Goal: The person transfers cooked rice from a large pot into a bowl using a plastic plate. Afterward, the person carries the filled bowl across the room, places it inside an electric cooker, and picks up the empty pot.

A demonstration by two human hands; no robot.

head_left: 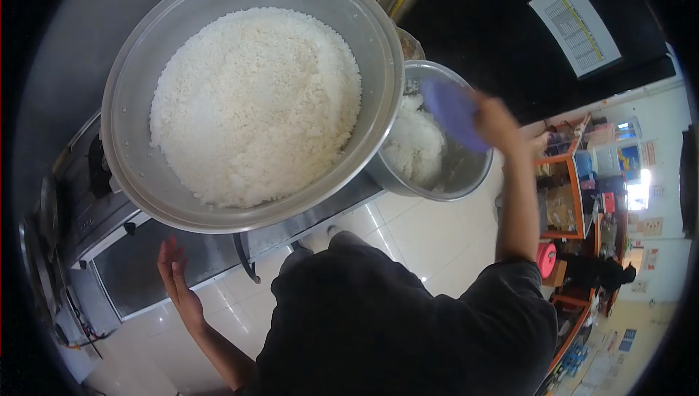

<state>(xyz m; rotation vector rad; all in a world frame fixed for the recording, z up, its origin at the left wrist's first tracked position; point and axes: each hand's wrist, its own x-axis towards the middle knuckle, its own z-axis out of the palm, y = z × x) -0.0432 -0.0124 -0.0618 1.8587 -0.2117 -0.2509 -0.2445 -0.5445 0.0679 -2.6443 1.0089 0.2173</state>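
A wide metal pan (124, 115) full of white cooked rice (255, 104) takes up the upper left of the head view. To its right stands a deeper metal pot (466, 185), with clumped rice (415, 144) in it. My right hand (499, 125) grips a purple plate (455, 113), smeared by motion, over the right side of this pot. Whether any rice is on the plate I cannot tell. Below the pan's lower left rim, my left hand (177, 279) is held up with its fingers apart, holding nothing.
The pan rests above a stove (160, 265) with a dark front and a black handle (246, 257). A printed sheet (575, 26) hangs on a dark panel. Orange shelving (561, 195) and another person in dark clothes (601, 272) are farther right.
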